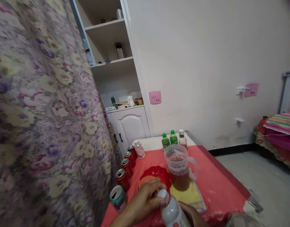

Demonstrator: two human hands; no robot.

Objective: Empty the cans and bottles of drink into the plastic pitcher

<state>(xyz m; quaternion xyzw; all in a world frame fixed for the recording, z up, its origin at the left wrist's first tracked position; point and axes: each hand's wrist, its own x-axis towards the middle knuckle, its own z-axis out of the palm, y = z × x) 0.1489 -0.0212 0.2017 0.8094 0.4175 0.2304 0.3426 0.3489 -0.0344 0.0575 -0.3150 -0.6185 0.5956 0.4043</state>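
Note:
A white plastic bottle point(172, 212) with a white cap stands at the near edge of the view, tilted slightly, its lower part cut off. My left hand point(146, 199) comes in from the lower left, with thumb and fingers closed around the bottle's cap. Wrapped about the far right side of the bottle's body is my right hand point(191, 213), mostly hidden behind it. Just beyond my hands lies a red scalloped plate point(167, 176) with something orange on it. A clear pitcher point(180, 170) of brownish liquid rests on a yellow cloth point(193, 197).
Several opened cans point(123, 179) line the left side of the red-covered table point(215, 179). At the back are a pinkish bottle point(139, 149), two green-capped bottles point(173, 137) and a white-capped bottle point(182, 138). A floral curtain point(50, 119) hangs close on the left.

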